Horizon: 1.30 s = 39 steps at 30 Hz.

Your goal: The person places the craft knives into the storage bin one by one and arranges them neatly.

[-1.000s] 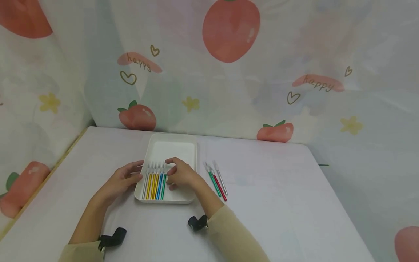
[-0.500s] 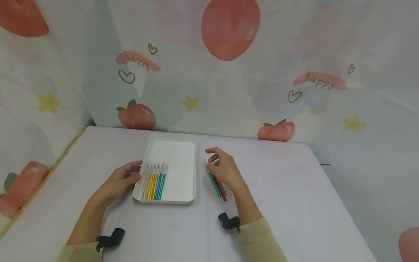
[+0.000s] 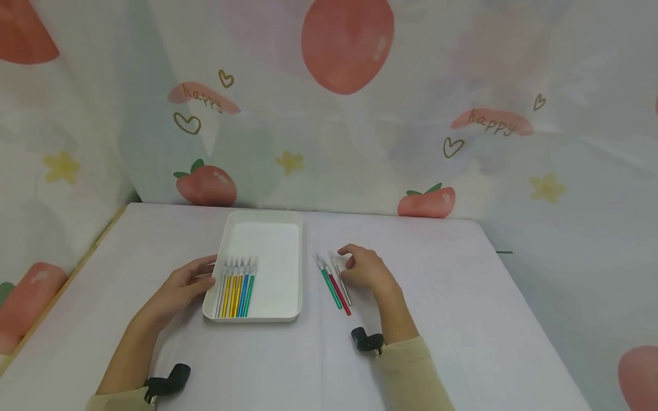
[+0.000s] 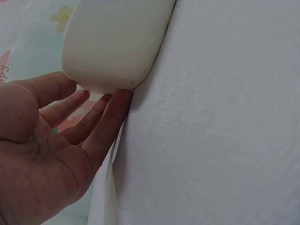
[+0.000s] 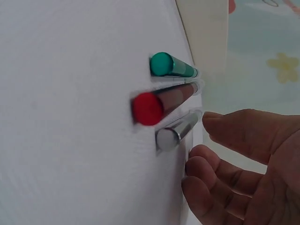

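Along the left side of a white tray (image 3: 277, 268), my left hand (image 3: 177, 291) touches the outer wall with its fingertips, thumb near the rim. Inside the tray's near left part lies a row of slim pen-shaped tools (image 3: 235, 294) in silver, yellow, blue and green, their clear tips pointing away. Three more lie on the table right of the tray: a green pen-shaped tool (image 5: 180, 68), a red one (image 5: 171, 101) and a silver one (image 5: 185, 129). My right hand (image 3: 367, 271) is beside the silver one, its thumb close to the far end, fingers loosely bent and holding nothing.
The tray stands on a white-covered table (image 3: 442, 319). A fruit-printed cloth (image 3: 329, 154) hangs behind the table and along its sides. Each wrist carries a small black camera, such as the right camera (image 3: 366, 340).
My right hand has gone from over the tray to the right, over the loose pen-shaped tools, then to beside the silver one. The left hand stays at the tray.
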Each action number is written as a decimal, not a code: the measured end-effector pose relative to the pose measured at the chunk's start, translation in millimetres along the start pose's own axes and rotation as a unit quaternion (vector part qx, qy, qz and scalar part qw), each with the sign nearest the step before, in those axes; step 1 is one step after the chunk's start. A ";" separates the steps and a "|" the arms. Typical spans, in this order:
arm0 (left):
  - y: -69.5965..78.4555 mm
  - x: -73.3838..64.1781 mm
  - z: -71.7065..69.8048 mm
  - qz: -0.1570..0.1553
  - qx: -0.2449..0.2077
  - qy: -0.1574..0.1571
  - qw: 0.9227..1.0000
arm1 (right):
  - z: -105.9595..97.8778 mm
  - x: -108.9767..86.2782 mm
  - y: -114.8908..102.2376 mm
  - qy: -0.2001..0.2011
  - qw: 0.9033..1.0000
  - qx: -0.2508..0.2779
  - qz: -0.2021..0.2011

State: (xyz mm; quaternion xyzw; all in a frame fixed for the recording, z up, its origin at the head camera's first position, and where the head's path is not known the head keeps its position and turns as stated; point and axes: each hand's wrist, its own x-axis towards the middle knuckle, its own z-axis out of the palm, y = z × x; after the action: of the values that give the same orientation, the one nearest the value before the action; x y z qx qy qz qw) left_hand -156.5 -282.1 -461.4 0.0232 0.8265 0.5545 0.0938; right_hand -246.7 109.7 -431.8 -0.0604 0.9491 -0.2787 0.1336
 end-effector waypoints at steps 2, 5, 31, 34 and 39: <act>-0.9 -0.4 -0.2 0.000 -0.002 0.000 1.000 | 1.4 1.2 0.0 0.000 1.000 -0.003 0.003; -1.9 -0.9 -0.5 0.001 -0.010 0.002 1.000 | 3.7 2.8 -0.6 0.002 1.000 -0.008 0.004; -9.4 1.7 2.3 0.021 -0.036 -0.002 0.999 | 9.4 0.5 3.5 0.021 1.000 -0.017 0.014; -7.8 1.7 2.1 0.021 -0.038 -0.004 0.999 | 9.5 1.9 3.5 0.031 1.000 -0.004 0.004; -4.6 2.1 1.7 0.020 -0.044 -0.009 0.999 | 7.2 3.0 -3.2 0.046 0.995 0.068 -0.056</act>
State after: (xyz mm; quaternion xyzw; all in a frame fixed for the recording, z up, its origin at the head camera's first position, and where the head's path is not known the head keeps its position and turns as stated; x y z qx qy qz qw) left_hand -158.0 -282.0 -466.5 0.0405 0.7996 0.5922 0.0913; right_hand -247.4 102.7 -436.6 -0.0913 0.9282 -0.3521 0.0779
